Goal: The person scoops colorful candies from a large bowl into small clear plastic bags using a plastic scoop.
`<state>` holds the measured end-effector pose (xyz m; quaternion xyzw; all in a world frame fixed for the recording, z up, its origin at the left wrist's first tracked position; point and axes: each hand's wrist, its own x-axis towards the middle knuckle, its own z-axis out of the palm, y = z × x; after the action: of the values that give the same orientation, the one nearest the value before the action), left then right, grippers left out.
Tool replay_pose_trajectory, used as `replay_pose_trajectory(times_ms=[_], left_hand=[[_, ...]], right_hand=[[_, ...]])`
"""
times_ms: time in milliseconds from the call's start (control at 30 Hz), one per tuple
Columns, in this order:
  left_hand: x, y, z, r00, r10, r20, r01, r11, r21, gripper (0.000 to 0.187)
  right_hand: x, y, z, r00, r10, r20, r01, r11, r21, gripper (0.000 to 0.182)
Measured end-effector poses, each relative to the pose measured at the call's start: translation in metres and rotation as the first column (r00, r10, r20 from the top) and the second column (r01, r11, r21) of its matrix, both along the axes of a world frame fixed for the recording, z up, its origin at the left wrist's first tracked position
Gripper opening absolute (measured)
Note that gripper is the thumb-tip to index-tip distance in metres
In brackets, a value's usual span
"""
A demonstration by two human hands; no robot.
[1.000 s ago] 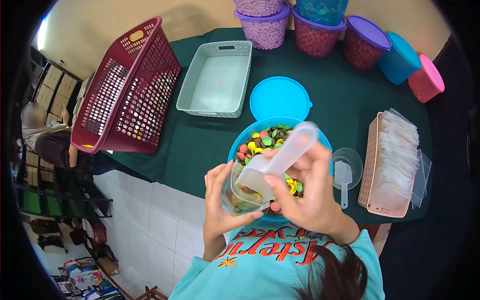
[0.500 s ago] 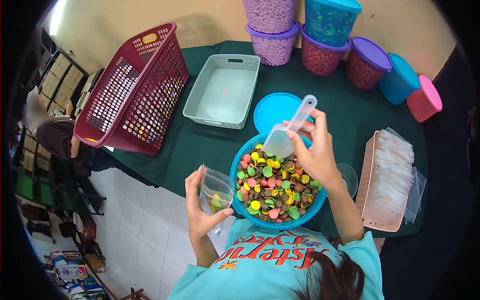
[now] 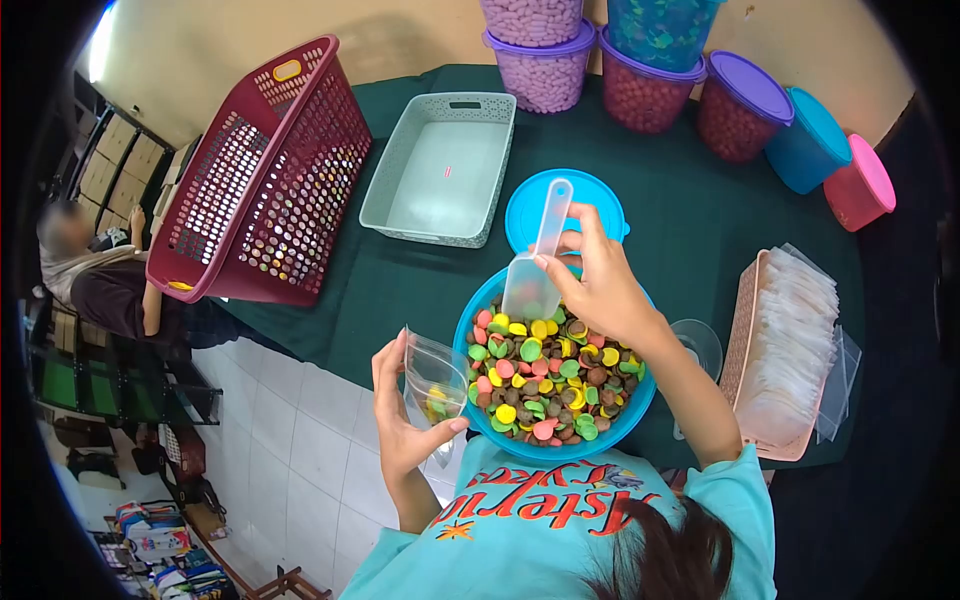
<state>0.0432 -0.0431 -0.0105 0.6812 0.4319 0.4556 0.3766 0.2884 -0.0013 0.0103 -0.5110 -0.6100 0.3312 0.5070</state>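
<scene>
My left hand (image 3: 405, 425) holds a clear plastic pouch (image 3: 436, 375) open at the top, with a few yellow and green pieces in its lower part. My right hand (image 3: 600, 275) is closed round a translucent scoop (image 3: 530, 285), its handle pointing up and its blade just over the pieces near the bowl's far left rim. Below the scoop, a blue bowl (image 3: 465, 330) holds many yellow, green, pink and brown pieces (image 3: 560, 385). A round blue lid (image 3: 530, 205) lies just behind the bowl, partly hidden by the scoop and hand.
A maroon basket (image 3: 290, 190) and a grey-green tray (image 3: 440, 180) stand at the back left. Lidded tubs (image 3: 745, 110) line the wall. At right are a pink basket (image 3: 745, 330) of clear pouches (image 3: 790, 350) and a clear round dish (image 3: 700, 345). Another person (image 3: 110, 270) is far left.
My right hand and the scoop have moved left, and the scoop's handle has turned more upright. My left hand holds the pouch much as before. The camera view has shifted slightly.
</scene>
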Motion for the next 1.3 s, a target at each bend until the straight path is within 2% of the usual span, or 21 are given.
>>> replay_pose_trajectory(times_ms=[33, 100, 133, 200, 433, 500, 533, 600, 733, 800, 833, 900, 933, 967, 1033, 1067, 1133, 1167, 1233, 1300], left_hand=[[0.0, 0.0, 0.001, 1.0, -0.004, -0.005, 0.003, 1.0, -0.002, 0.098], [-0.001, 0.0, 0.002, 1.0, -0.006, -0.02, 0.006, 1.0, -0.004, 0.098], [-0.001, 0.0, 0.003, 1.0, -0.008, -0.027, 0.008, 1.0, -0.003, 0.098], [0.0, -0.002, 0.003, 1.0, 0.017, -0.026, -0.017, 1.0, -0.019, 0.099], [-0.006, -0.008, -0.001, 1.0, 0.012, -0.003, -0.012, 1.0, -0.007, 0.098], [-0.005, -0.009, -0.001, 1.0, -0.004, -0.001, 0.004, 1.0, -0.002, 0.097], [-0.005, -0.009, 0.0, 1.0, -0.024, -0.002, 0.024, 1.0, 0.001, 0.097], [-0.004, -0.008, 0.0, 0.999, -0.038, -0.001, 0.038, 0.999, 0.01, 0.096], [0.004, -0.008, 0.005, 0.997, -0.065, -0.03, 0.066, 0.998, 0.02, 0.097], [0.008, -0.009, 0.008, 0.994, -0.079, -0.07, 0.082, 0.996, 0.038, 0.097], [0.009, -0.01, 0.01, 0.99, -0.091, -0.109, 0.097, 0.994, 0.052, 0.097], [0.01, -0.009, 0.013, 0.98, -0.14, -0.14, 0.154, 0.984, 0.091, 0.092], [0.011, -0.01, 0.013, 0.977, -0.14, -0.158, 0.156, 0.983, 0.092, 0.092], [0.012, -0.01, 0.012, 0.975, -0.138, -0.175, 0.157, 0.983, 0.094, 0.092], [0.015, -0.011, 0.012, 0.972, -0.144, -0.185, 0.163, 0.982, 0.093, 0.092], [0.015, -0.012, 0.012, 0.97, -0.147, -0.194, 0.166, 0.982, 0.088, 0.092], [0.015, -0.012, 0.008, 0.98, -0.15, -0.129, 0.158, 0.986, 0.056, 0.093], [0.015, -0.012, 0.007, 0.987, -0.151, -0.063, 0.153, 0.988, 0.027, 0.093], [0.013, -0.013, 0.007, 0.987, -0.139, -0.082, 0.142, 0.989, 0.031, 0.093], [0.01, -0.013, 0.007, 0.987, -0.125, -0.101, 0.13, 0.991, 0.038, 0.093]], right_hand=[[0.001, 0.0, 0.0, 1.0, 0.0, -0.004, 0.0, 1.0, -0.004, 0.04], [0.003, 0.0, -0.001, 0.987, 0.147, 0.061, -0.137, 0.979, -0.154, 0.043], [0.004, -0.001, -0.002, 0.987, 0.149, 0.061, -0.138, 0.978, -0.156, 0.043], [0.003, -0.002, -0.003, 0.98, 0.201, -0.009, -0.198, 0.957, -0.214, 0.045], [0.007, -0.01, 0.005, 0.979, 0.197, 0.05, -0.171, 0.93, -0.325, 0.045], [0.008, -0.013, 0.017, 0.986, 0.168, 0.015, -0.138, 0.853, -0.504, 0.046], [0.009, -0.013, 0.014, 0.986, 0.168, 0.017, -0.137, 0.854, -0.501, 0.046], [0.013, -0.013, 0.004, 0.987, 0.126, -0.101, -0.157, 0.901, -0.404, 0.047], [0.013, -0.01, 0.009, 0.982, 0.066, -0.177, -0.115, 0.951, -0.286, 0.047], [0.007, -0.01, 0.022, 0.981, -0.035, -0.189, 0.01, 0.991, -0.132, 0.045], [0.003, -0.011, 0.029, 0.981, -0.038, -0.189, 0.014, 0.992, -0.128, 0.045], [-0.007, -0.016, 0.047, 0.984, -0.096, -0.147, 0.099, 0.995, 0.01, 0.044], [-0.014, -0.021, 0.06, 0.982, -0.118, -0.144, 0.12, 0.993, 0.007, 0.044], [-0.021, -0.025, 0.063, 0.982, -0.121, -0.144, 0.123, 0.992, 0.01, 0.044], [-0.034, -0.033, 0.064, 0.994, -0.083, -0.076, 0.094, 0.982, 0.162, 0.047], [-0.04, -0.037, 0.062, 0.994, -0.082, -0.075, 0.093, 0.983, 0.161, 0.047], [-0.05, -0.043, 0.058, 0.993, -0.06, 0.106, 0.021, 0.943, 0.331, 0.049], [-0.05, -0.045, 0.057, 0.993, -0.055, 0.107, 0.017, 0.945, 0.327, 0.049], [-0.048, -0.047, 0.057, 0.988, -0.036, 0.148, -0.023, 0.926, 0.378, 0.05], [-0.041, -0.048, 0.062, 0.99, -0.042, 0.135, -0.005, 0.944, 0.329, 0.049]])
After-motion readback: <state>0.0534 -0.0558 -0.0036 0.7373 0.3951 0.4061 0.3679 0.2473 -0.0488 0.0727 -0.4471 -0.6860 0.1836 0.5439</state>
